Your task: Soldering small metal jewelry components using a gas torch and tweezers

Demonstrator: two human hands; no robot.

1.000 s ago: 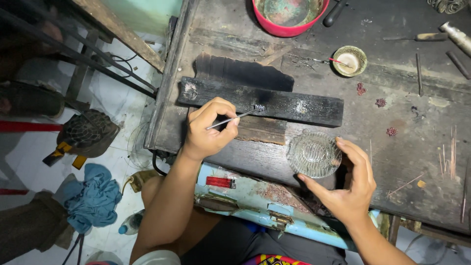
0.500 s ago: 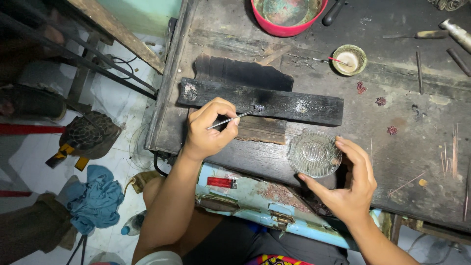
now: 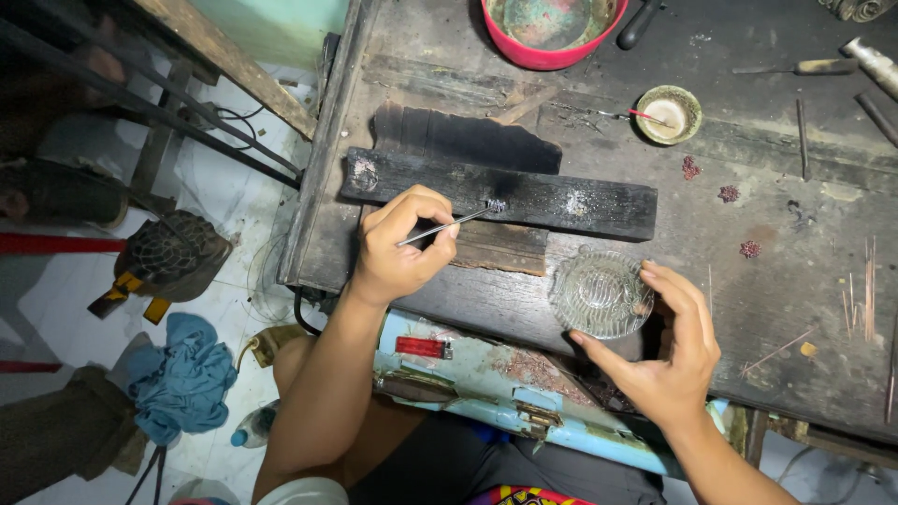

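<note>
The left hand [image 3: 402, 248] has its fingers [image 3: 432, 224] clenched on thin tweezers [image 3: 449, 223], tips on a small silver piece [image 3: 496, 205] lying on the charred block [image 3: 524, 198], as half a second ago. The right hand [image 3: 669, 351] still cups, fingers loose, the glass dish [image 3: 599, 295] at its 10 o'clock on the desk [image 3: 767, 281]. Nothing has shifted; the work is paused. A red bowl [image 3: 552, 51] sits at 12 o'clock.

A plank [image 3: 524, 194] lay across the bench [image 3: 748, 309], with a board [image 3: 463, 137] just behind it at twelve o'clock. The dish [image 3: 601, 293] sat before the plank at five o'clock, well apart from the bowl [image 3: 552, 28] behind it. A cup [image 3: 668, 114] stood at two o'clock from the plank, and a lighter [image 3: 423, 347] lay at seven o'clock from the dish.
</note>
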